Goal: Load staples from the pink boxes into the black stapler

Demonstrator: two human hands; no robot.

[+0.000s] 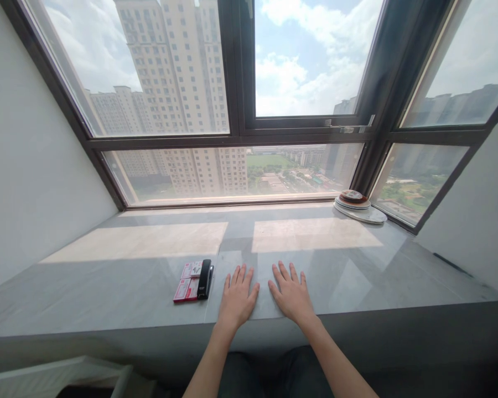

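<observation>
Black and slim, a stapler (205,279) is lying lengthwise on the grey stone-like sill (108,287), just to the left of our left hand (238,296). It is overlapping the right side of some red-and-white boxes (185,288); whether it is resting on them or beside them, we cannot tell. We are laying our left hand and our right hand (291,292) palm down, a gap between them, both grips spread wide with fingers straight and loosely fanned. A stack of round, flat pieces (352,203) is sitting in the far right corner, near the dark window frame (170,143).
</observation>
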